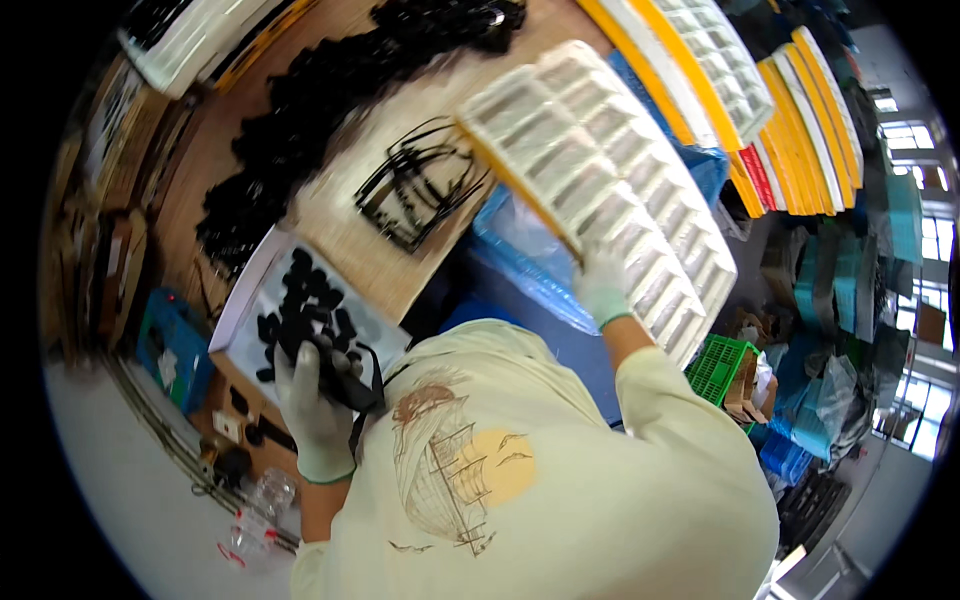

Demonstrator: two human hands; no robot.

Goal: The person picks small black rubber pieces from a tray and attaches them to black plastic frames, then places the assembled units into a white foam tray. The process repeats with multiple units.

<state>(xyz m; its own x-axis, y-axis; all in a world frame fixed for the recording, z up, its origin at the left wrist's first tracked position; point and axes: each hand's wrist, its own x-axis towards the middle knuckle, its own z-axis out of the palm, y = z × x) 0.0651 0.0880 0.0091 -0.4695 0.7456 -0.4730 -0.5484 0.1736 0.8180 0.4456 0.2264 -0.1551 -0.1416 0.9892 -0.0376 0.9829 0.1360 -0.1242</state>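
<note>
My left hand (318, 400), in a pale glove, is closed around a black part with a cord (350, 388); its exact kind is hard to make out. Below that hand, small black pieces (305, 290) lie in an open white box (245, 285). My right hand (602, 285), gloved too, is at the lower edge of a white compartment tray (595, 130) with a yellow border. Its fingers blend into the white plastic, so their grip is unclear. The tray slants over a blue plastic-lined container (530, 250).
Black coiled cables (420, 190) lie on the wooden table (360, 265), with a long heap of black parts (300, 120) behind. Yellow-edged trays (800, 130) stand stacked at the far right. A green crate (718, 368) sits right of me, a plastic bottle (270, 492) at lower left.
</note>
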